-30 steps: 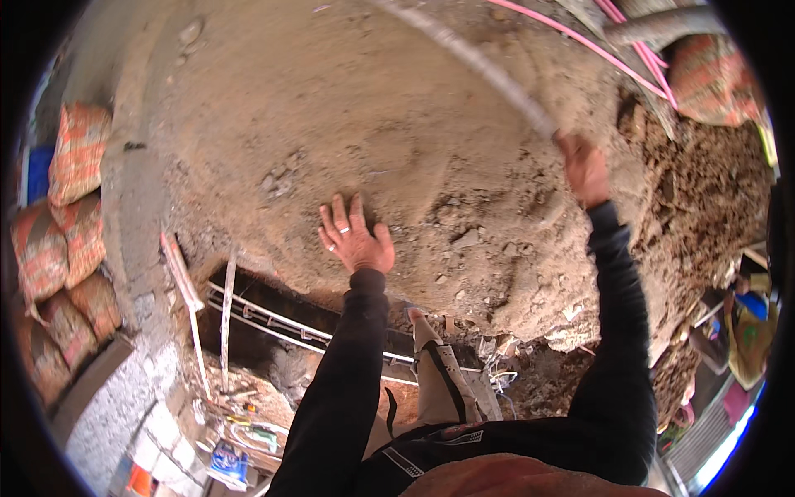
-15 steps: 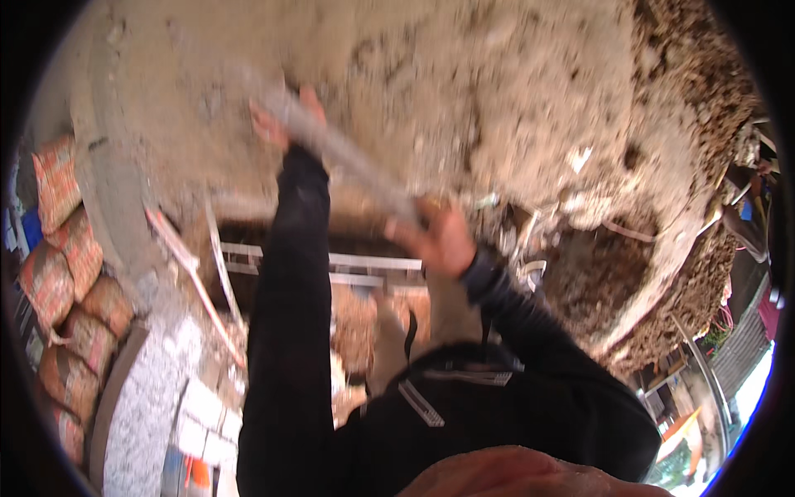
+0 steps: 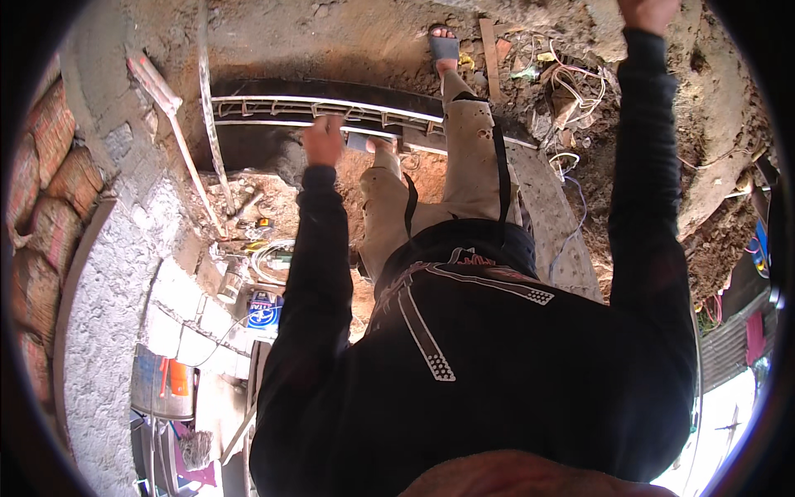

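Observation:
My left hand [image 3: 323, 141] is closed with its fingers curled, and nothing shows in it. It hangs beside a long metal lattice frame [image 3: 327, 110] that lies in a dark-sided trench, though I cannot tell whether they touch. At the upper right edge is my right hand [image 3: 648, 15], its arm stretched out. The picture cuts off the fingers of that hand, so whatever it holds is hidden. Below the frame and across it stand my legs in beige trousers [image 3: 472, 149]. One sandalled foot [image 3: 445, 50] is set on the soil beyond the trench.
Two thin poles [image 3: 195, 166] lean at the trench's left end. Stacked sacks [image 3: 54, 132] line the far left, beside a rough concrete ledge [image 3: 112, 323]. Loose cables [image 3: 580, 91] lie among rubble at right. A board [image 3: 555, 207] runs along my right leg. A metal drum [image 3: 161, 389] stands lower left.
The long pole that both hands held is out of view. My left hand has come down and nearer; my right arm has swung out to the upper right. The view has shifted.

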Motion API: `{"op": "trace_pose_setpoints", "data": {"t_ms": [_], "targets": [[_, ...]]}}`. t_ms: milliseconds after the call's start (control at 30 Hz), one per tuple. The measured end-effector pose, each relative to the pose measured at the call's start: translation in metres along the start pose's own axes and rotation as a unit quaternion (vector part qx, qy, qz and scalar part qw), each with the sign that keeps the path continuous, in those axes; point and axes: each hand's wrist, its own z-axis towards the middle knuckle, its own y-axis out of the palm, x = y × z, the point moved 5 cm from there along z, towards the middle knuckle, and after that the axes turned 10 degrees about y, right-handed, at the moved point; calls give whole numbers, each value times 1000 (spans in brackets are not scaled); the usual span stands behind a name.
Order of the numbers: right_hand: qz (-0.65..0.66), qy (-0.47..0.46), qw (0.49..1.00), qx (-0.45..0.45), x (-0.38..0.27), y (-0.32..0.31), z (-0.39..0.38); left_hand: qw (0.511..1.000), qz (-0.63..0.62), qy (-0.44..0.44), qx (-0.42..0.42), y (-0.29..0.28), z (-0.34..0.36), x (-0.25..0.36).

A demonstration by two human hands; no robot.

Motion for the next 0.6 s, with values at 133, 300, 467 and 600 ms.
{"op": "trace_pose_setpoints", "data": {"t_ms": [133,300,467,600], "targets": [[-155,147,951,-221,103,54,-185,988,-99,-113,-47,93,-130,-136],[-367,229,847,-309,243,65,-441,981,-89,-172,-29,122,-200,-173],[-376,328,793,-349,347,133,-479,991,-36,-131,-16,190,-196,-181],[-56,566,802,-183,496,198,-426,964,-37,-202,-167,204,-173,-164]]}}
